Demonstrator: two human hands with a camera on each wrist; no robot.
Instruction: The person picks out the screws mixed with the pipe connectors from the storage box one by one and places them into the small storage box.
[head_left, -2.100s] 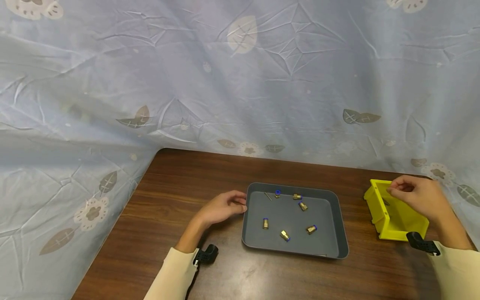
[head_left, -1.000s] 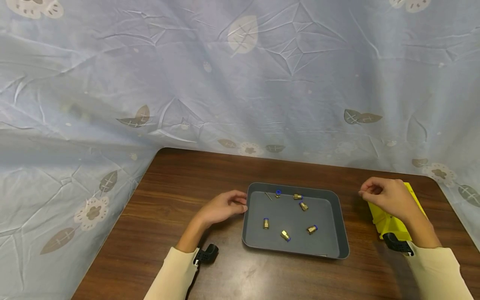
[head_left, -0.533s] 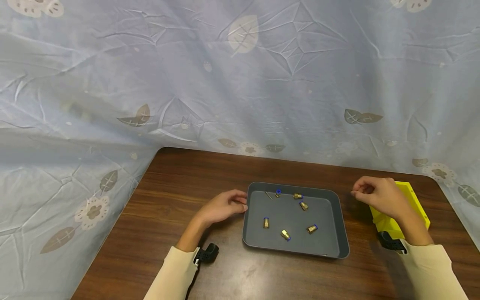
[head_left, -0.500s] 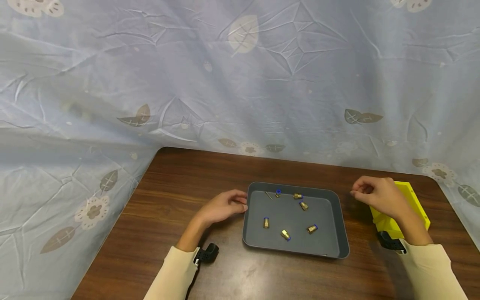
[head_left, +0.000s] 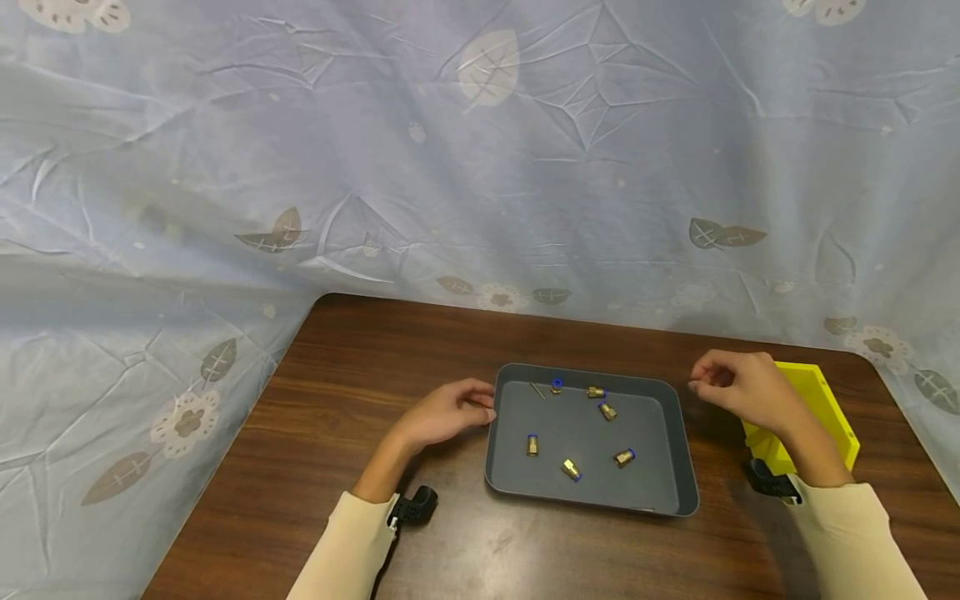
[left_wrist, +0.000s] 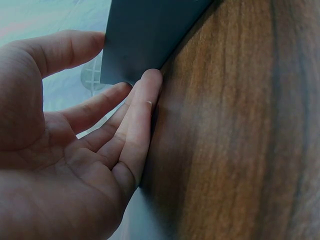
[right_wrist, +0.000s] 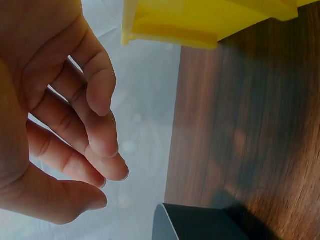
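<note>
My left hand (head_left: 448,412) rests at the left end of a grey tray (head_left: 577,429). In the left wrist view its thumb touches the tray wall (left_wrist: 145,35) and its outstretched fingers lie along the tray's lower edge. Several brass push-in fittings with blue collars, one of them a fitting (head_left: 572,469) near the front, lie scattered in the tray. A thin metal pin (head_left: 537,390) lies at the back left. My right hand (head_left: 746,387) hovers between the tray and a yellow bin (head_left: 825,417), fingers loosely curled. The right wrist view shows nothing between its thumb and fingertips (right_wrist: 117,167).
A brown wooden table (head_left: 360,367) carries both containers. Behind it hangs a patterned grey-blue cloth (head_left: 570,208). Another thin piece (head_left: 642,510) lies along the tray's front wall. My right forearm covers part of the bin. Each wrist wears a black camera (head_left: 416,506).
My right hand was over the yellow bin and has moved left toward the tray. A small dark piece showed in the bin near its fingers earlier. The left hand and tray have stayed put.
</note>
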